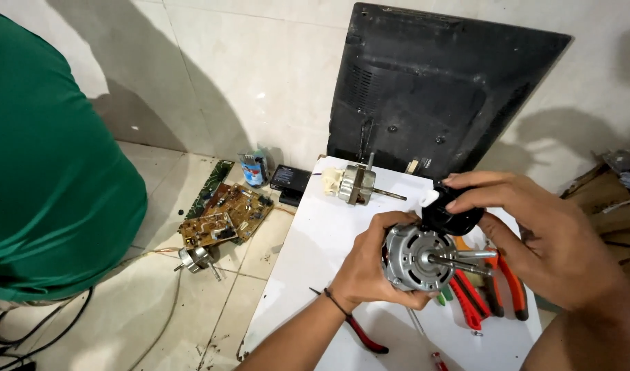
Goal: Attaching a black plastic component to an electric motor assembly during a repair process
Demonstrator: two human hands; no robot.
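My left fingers [404,297] are closed around the silver fan motor [414,257], thumb on the top side, and they hold it just above the white tabletop [315,240], with its shaft pointing to 3 o'clock. My right fingers [466,199] pinch the black plastic part [452,216] at 1 o'clock of the motor, touching its upper edge.

I think the good way here is to keep the motor steady in the left hand [373,264] and to move only the black part, gently, without bending the shaft.

My left forearm comes up from 6 o'clock, wrist straight. My right hand [548,240] arches over from 4 o'clock, wrist bent down.

Red pliers [476,302] lie under the shaft. A second motor [353,184] rests at 11 o'clock, and a person in a green shirt [47,172] is at 9 o'clock.
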